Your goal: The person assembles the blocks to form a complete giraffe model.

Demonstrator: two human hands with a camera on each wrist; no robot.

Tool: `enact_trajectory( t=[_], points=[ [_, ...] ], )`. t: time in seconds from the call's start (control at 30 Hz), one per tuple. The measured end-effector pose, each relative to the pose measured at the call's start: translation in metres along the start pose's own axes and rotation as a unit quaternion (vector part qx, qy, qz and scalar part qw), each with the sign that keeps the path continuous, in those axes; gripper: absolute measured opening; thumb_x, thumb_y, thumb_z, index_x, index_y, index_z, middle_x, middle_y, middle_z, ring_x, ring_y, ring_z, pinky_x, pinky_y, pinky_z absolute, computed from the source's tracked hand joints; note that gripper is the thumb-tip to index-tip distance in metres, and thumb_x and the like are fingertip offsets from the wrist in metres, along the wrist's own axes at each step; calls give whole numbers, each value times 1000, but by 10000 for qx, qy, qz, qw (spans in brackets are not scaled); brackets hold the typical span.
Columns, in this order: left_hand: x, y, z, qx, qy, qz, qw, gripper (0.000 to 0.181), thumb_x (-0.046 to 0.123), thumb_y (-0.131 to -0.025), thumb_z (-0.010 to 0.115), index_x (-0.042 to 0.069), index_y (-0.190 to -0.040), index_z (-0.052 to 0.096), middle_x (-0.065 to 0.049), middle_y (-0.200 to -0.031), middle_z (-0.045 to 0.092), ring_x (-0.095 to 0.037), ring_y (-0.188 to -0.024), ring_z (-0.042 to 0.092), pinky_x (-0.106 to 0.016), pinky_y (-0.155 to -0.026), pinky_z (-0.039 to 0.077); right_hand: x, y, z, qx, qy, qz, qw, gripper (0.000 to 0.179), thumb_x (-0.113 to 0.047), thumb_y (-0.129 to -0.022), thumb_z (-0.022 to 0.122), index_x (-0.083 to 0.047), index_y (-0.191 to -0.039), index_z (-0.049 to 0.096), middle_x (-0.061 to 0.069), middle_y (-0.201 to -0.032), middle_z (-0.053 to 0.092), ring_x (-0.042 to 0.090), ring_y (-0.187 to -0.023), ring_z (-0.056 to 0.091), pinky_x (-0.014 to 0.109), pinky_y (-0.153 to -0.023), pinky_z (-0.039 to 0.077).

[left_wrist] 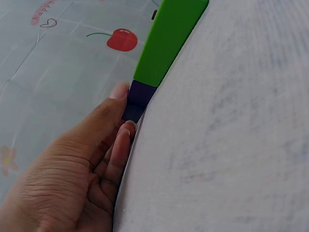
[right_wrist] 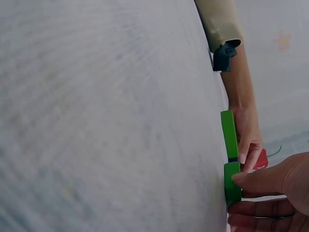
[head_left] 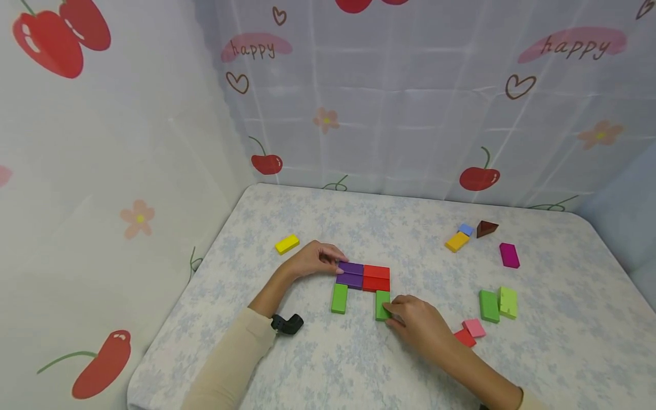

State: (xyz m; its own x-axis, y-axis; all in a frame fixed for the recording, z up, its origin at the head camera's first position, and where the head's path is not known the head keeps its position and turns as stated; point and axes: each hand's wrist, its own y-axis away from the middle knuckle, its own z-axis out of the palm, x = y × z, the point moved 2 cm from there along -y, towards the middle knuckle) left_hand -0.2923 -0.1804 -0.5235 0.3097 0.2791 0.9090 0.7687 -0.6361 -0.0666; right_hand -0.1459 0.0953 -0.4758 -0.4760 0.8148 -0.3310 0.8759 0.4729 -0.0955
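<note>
Two purple blocks (head_left: 351, 275) lie one along the other, end to end with two red blocks (head_left: 376, 278), on the table. My left hand (head_left: 319, 259) holds the left end of the purple blocks between thumb and fingers; the left wrist view shows its thumb (left_wrist: 119, 92) at their corner. One green block (head_left: 339, 299) extends toward me from below the purple pair. A second green block (head_left: 382, 306) sits below the right end of the red pair. My right hand (head_left: 420, 324) pinches this second one by its right side, thumb on its near face in the right wrist view.
At the left back lies a yellow block (head_left: 287, 244). To the right are an orange block (head_left: 457, 242), a blue block (head_left: 466, 229), a brown triangular block (head_left: 486, 228), a magenta block (head_left: 509, 255), two more green blocks (head_left: 489, 306), and pink (head_left: 474, 327) and red blocks beside my right forearm.
</note>
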Motion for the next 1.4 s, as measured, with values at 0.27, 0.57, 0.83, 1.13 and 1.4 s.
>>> enact_trajectory(
  t=[0.27,0.57,0.83,1.13,1.4],
  points=[
    [1,0,0,21,19,50,10000,28,11,-87,82,11,-114,79,-1,-110,73,-20,-82,66,-30,-75,55,0,0,1,-152,41,34,9999,38,-18,-80,88,-5,-114,78,5,-105,73,20,-97,70,37,-81,58],
    [0,0,0,9,58,59,10000,28,10,-87,82,14,-114,80,0,-110,73,-20,-81,65,-30,-74,54,-1,0,0,-208,65,3,9998,40,-19,-80,88,-5,-115,77,4,-104,73,18,-96,69,36,-81,58],
    [1,1,1,22,1,93,10000,27,12,-87,82,11,-114,79,-1,-109,73,-19,-82,65,-29,-75,54,-2,0,-2,-461,174,113,9987,44,-24,-82,87,-6,-121,75,5,-108,72,19,-100,68,38,-84,58],
    [0,0,1,2,22,88,10000,28,12,-87,82,10,-114,79,-1,-110,73,-18,-82,65,-29,-75,55,2,12,-24,-287,-214,102,9993,45,-24,-87,83,-10,-128,71,4,-117,71,25,-109,68,44,-88,57],
    [2,1,1,10,43,92,9999,28,9,-87,82,7,-114,78,-5,-110,73,-19,-81,65,-28,-74,54,31,32,-65,631,-539,14,9966,42,-21,-87,82,-13,-127,72,5,-119,71,25,-98,69,43,-77,59]
  ],
)
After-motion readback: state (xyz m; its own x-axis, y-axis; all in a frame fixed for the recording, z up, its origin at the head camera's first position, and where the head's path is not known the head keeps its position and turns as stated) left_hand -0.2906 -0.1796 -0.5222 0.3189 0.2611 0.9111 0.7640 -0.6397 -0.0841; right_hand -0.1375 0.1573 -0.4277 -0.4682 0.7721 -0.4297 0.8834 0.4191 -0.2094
